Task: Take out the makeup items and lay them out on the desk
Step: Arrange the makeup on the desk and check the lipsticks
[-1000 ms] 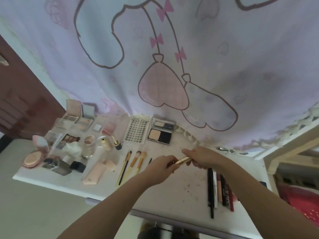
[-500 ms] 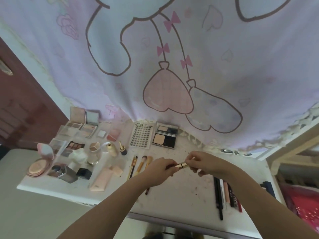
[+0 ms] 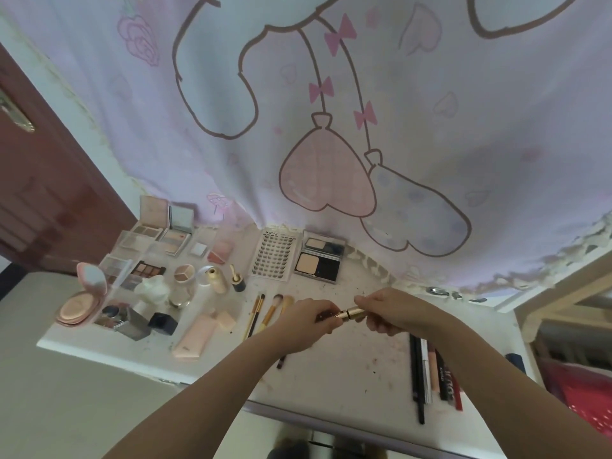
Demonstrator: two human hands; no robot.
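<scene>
Since a second ago your hands have drawn closer, so less of the slim gold metal tube shows between your left hand and right hand, both pinching it above the white desk. Loosen either pinch and it drops, rolling toward the gold-handled brushes.

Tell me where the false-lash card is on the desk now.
In the head view the lash card lies at the back of the desk, against the curtain, just left of the open powder compact and behind the brushes.
</scene>
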